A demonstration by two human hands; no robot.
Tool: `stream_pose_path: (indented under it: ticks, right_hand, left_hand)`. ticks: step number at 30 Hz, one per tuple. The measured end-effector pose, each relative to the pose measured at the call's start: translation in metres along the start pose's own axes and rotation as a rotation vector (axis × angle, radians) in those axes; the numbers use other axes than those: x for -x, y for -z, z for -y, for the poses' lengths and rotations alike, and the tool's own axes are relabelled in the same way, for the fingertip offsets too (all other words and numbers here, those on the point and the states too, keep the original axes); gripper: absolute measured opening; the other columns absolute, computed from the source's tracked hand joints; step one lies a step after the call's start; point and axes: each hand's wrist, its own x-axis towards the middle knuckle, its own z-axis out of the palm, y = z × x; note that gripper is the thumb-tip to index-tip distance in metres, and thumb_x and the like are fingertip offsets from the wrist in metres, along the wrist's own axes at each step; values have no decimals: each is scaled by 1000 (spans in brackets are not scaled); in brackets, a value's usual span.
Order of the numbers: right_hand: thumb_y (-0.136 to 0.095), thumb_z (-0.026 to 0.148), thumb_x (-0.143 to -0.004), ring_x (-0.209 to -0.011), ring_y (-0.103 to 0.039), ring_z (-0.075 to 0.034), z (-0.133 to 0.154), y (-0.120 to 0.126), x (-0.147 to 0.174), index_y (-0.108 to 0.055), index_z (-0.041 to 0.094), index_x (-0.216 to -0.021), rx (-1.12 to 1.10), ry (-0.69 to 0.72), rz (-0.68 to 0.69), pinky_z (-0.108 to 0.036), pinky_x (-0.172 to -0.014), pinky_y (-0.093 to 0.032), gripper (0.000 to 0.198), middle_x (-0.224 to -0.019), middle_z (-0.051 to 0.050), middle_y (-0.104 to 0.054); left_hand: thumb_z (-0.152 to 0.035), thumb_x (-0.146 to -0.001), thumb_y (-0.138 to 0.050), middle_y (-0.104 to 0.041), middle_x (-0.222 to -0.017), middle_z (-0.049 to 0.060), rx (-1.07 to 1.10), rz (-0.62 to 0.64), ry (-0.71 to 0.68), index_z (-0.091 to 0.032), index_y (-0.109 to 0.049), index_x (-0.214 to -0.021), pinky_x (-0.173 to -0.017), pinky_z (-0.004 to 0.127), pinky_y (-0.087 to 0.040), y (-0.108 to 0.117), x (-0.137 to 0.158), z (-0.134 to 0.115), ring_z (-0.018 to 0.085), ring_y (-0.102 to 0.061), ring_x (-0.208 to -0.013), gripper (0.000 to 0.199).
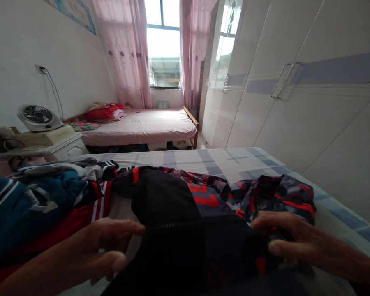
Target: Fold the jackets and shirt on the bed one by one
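A dark long-sleeved top (169,197) with red lettering and camouflage-patterned parts lies on the bed in front of me. Its near black part is partly folded and blurred. My left hand (101,242) is at the left end of the fold, index fingertip touching the cloth, thumb apart with a gap between. At the right end, my right hand (292,238) has dark cloth between index finger and thumb. The patterned sleeve (283,197) lies bunched just beyond that hand. Left of the top, close to my left hand, are a teal garment (55,193) and a red garment (58,230).
The clothes lie on a bed with a blue-and-white checked sheet (240,158). A pale wardrobe (320,123) runs along the right. Left stands a cabinet (69,146) with a fan (38,117). Beyond is a second bed (154,123) below a window (165,45).
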Motion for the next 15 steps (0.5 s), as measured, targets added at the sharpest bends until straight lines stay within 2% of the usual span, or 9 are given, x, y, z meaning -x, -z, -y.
stream_pose_path:
  ticks: [2, 4, 6, 7, 9, 11, 12, 13, 15]
  right_hand:
    - [-52, 49, -82, -94, -64, -24, -5, 5, 0, -68, 24, -107, -55, -53, 32, -31, -80, -52, 39, -102, -6, -69]
    - [-46, 52, -85, -97, -63, -25, -13, 5, -16, -67, 23, -108, -18, -76, -90, -34, -84, -50, 42, -105, -6, -69]
    - [-43, 53, -86, -102, -61, -26, -25, 3, -42, -65, 22, -112, 83, -75, -248, -37, -90, -47, 45, -114, -8, -67]
    - [-43, 53, -86, -105, -60, -27, -32, 1, -57, -64, 21, -114, 139, -62, -294, -38, -92, -46, 47, -117, -9, -65]
    - [-42, 51, -86, -110, -58, -27, -47, -3, -85, -61, 17, -120, 252, -30, -313, -39, -97, -43, 51, -123, -12, -62]
    - [-44, 49, -84, -116, -54, -29, -61, -8, -108, -58, 13, -123, 365, -18, -298, -41, -100, -40, 55, -126, -15, -59]
    - [-45, 49, -83, -118, -53, -29, -66, -12, -118, -58, 12, -124, 402, -27, -281, -41, -101, -39, 56, -126, -16, -59]
    - [-46, 49, -82, -117, -54, -29, -69, -17, -125, -57, 13, -124, 421, -47, -260, -40, -100, -40, 57, -125, -16, -60]
    - [-49, 50, -81, -111, -58, -28, -71, -25, -136, -60, 15, -120, 417, -95, -214, -38, -94, -44, 54, -118, -14, -65]
  left_hand:
    - [-54, -71, -61, -59, -57, 0, -51, 68, 58, -18, -69, -85, -53, 24, -47, 6, -4, 20, 15, -56, -53, 40]
    - [-59, -75, -54, -55, -54, 0, -101, -31, 83, -16, -65, -70, -49, 23, -42, 5, -20, 45, 13, -52, -50, 45]
    - [-60, -72, -56, -56, -54, 0, -108, -75, 97, -15, -64, -71, -48, 23, -41, 1, -39, 65, 15, -53, -52, 45]
    - [-59, -71, -59, -59, -58, 1, -90, -114, 95, -15, -65, -75, -50, 24, -42, -2, -47, 71, 17, -57, -57, 44]
    - [-55, -69, -64, -68, -80, 7, 7, -278, 78, -14, -66, -89, -61, 26, -48, -9, -58, 74, 23, -63, -78, 45]
    - [-48, -69, -69, -66, -109, 12, 220, -470, 98, -16, -60, -112, -71, 26, -51, -17, -63, 69, 25, -63, -97, 55]
    - [-43, -70, -70, -63, -118, 13, 369, -527, 128, -17, -54, -122, -73, 26, -51, -20, -64, 65, 24, -63, -101, 60]
    - [-38, -72, -70, -61, -122, 13, 516, -544, 164, -19, -49, -127, -73, 24, -52, -23, -66, 61, 22, -64, -100, 62]
    - [-29, -77, -66, -65, -115, 13, 733, -496, 222, -17, -51, -125, -68, 23, -54, -27, -69, 56, 20, -68, -91, 51]
